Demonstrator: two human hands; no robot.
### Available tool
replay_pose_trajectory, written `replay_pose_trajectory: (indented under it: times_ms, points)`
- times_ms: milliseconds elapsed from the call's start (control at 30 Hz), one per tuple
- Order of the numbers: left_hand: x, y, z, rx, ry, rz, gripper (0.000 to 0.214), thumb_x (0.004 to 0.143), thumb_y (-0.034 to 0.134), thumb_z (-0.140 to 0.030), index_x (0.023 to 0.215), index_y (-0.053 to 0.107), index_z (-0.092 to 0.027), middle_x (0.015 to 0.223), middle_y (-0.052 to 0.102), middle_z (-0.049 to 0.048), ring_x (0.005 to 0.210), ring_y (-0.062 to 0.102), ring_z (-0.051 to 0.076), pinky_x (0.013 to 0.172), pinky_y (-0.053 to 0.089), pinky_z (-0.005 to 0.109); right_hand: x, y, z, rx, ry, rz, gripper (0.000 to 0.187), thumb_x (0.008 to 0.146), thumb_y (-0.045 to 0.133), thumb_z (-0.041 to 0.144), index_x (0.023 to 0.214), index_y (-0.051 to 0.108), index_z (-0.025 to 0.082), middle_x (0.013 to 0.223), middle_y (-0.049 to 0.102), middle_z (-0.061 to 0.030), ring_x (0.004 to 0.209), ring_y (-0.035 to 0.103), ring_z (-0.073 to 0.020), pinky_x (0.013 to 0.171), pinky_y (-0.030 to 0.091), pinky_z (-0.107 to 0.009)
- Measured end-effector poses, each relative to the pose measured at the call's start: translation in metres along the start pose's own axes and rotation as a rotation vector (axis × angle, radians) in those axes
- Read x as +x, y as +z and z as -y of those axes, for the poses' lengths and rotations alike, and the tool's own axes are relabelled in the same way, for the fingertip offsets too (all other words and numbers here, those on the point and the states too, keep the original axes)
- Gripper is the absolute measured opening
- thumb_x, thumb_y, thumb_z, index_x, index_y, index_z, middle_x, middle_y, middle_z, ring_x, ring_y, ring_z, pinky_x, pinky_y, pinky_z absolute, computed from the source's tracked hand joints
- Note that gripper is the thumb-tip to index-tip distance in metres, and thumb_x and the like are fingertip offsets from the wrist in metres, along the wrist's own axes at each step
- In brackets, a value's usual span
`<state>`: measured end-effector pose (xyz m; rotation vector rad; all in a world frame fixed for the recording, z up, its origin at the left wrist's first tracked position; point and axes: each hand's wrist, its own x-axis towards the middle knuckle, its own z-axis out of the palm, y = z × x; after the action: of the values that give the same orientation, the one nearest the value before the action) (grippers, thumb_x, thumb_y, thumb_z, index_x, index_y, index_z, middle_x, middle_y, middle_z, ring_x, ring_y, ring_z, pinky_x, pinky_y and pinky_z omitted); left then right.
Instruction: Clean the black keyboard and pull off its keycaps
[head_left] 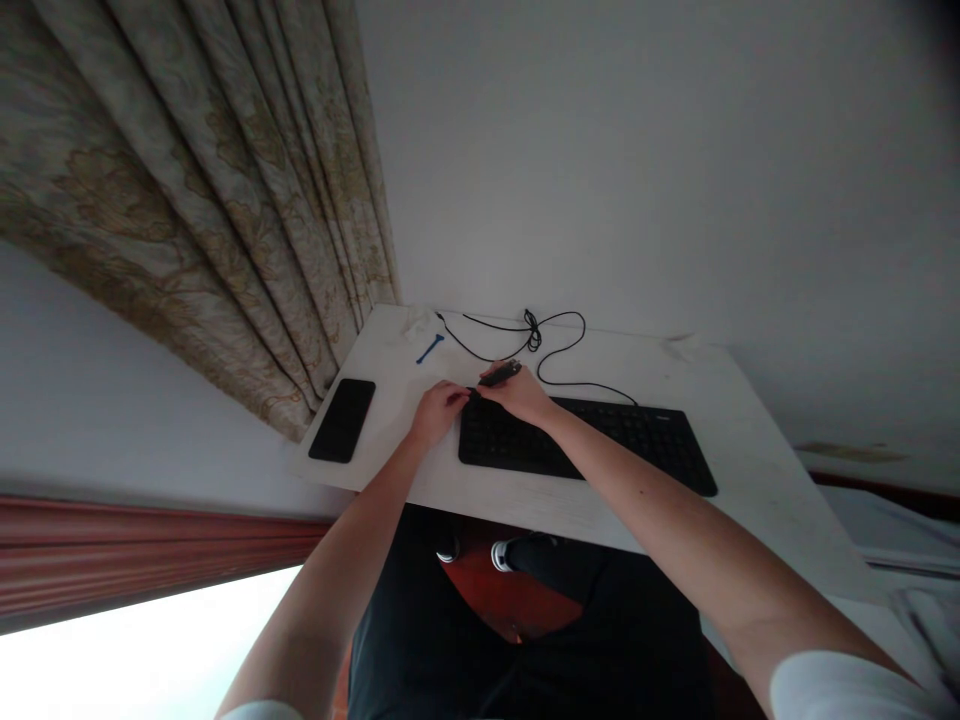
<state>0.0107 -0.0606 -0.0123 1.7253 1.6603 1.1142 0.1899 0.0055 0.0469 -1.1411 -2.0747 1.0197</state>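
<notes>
A black keyboard point(517, 447) lies on the white table, with its cable point(592, 385) running from the back edge. My right hand point(519, 395) is closed around a short, dark, pen-like tool point(500, 374) and points it down at the keyboard's far left corner. Just left of that corner, my left hand point(437, 410) has its fingertips pinched together. What those fingertips hold, if anything, is too small to make out. My right forearm crosses over the keyboard and hides part of its keys.
On the white table point(409, 480), a black phone point(342, 420) lies at the left edge. A small blue tool point(430, 348) rests behind my left hand. The cable is bundled point(533, 330) near the wall. A patterned curtain point(247, 180) hangs at the left.
</notes>
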Motion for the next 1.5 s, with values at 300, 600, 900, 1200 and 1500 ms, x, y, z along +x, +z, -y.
replay_pose_trajectory:
  times_ms: [300, 600, 900, 1200, 1500]
  points:
    - [0.0, 0.001, 0.001, -0.022, -0.025, -0.012, 0.016, 0.089, 0.063, -0.016, 0.097, 0.077, -0.02, 0.1, 0.074, 0.0056, 0.092, 0.069, 0.017, 0.087, 0.055, 0.031, -0.011, 0.005, -0.014, 0.199, 0.034, -0.07, 0.021, 0.072, 0.075, 0.037, 0.082, 0.069, 0.02, 0.073, 0.07, -0.0005, 0.07, 0.066, -0.0183, 0.067, 0.053, -0.03]
    - [-0.005, 0.0, -0.005, 0.02, -0.069, -0.034, 0.025, 0.088, 0.058, -0.009, 0.103, 0.076, -0.019, 0.101, 0.077, 0.0062, 0.094, 0.07, 0.018, 0.091, 0.055, 0.033, -0.007, 0.001, -0.024, 0.4, 0.089, 0.006, 0.025, 0.074, 0.077, 0.035, 0.093, 0.07, 0.02, 0.088, 0.074, -0.0039, 0.085, 0.071, -0.021, 0.086, 0.055, -0.039]
    - [-0.004, -0.004, -0.005, 0.2, -0.015, -0.02, 0.026, 0.085, 0.065, -0.013, 0.106, 0.078, -0.023, 0.105, 0.078, 0.005, 0.101, 0.07, 0.021, 0.1, 0.051, 0.038, -0.007, -0.002, -0.02, 0.251, 0.004, 0.192, 0.018, 0.079, 0.074, 0.03, 0.094, 0.07, 0.021, 0.092, 0.074, -0.0038, 0.086, 0.07, -0.02, 0.085, 0.055, -0.036]
    - [-0.003, -0.006, -0.008, 0.206, -0.012, 0.031, 0.032, 0.083, 0.067, -0.012, 0.112, 0.077, -0.024, 0.107, 0.078, 0.0044, 0.101, 0.07, 0.022, 0.101, 0.051, 0.039, 0.011, -0.01, -0.018, -0.015, -0.154, 0.277, 0.013, 0.081, 0.071, 0.026, 0.094, 0.071, 0.02, 0.089, 0.074, -0.0042, 0.084, 0.069, -0.0212, 0.079, 0.054, -0.034]
    - [-0.004, -0.004, -0.006, 0.184, 0.008, 0.009, 0.031, 0.083, 0.067, -0.01, 0.109, 0.077, -0.024, 0.108, 0.078, 0.004, 0.103, 0.07, 0.021, 0.103, 0.05, 0.039, 0.018, -0.018, -0.021, 0.027, -0.175, 0.359, 0.018, 0.082, 0.071, 0.03, 0.096, 0.071, 0.019, 0.091, 0.073, -0.0046, 0.086, 0.068, -0.0206, 0.082, 0.053, -0.035]
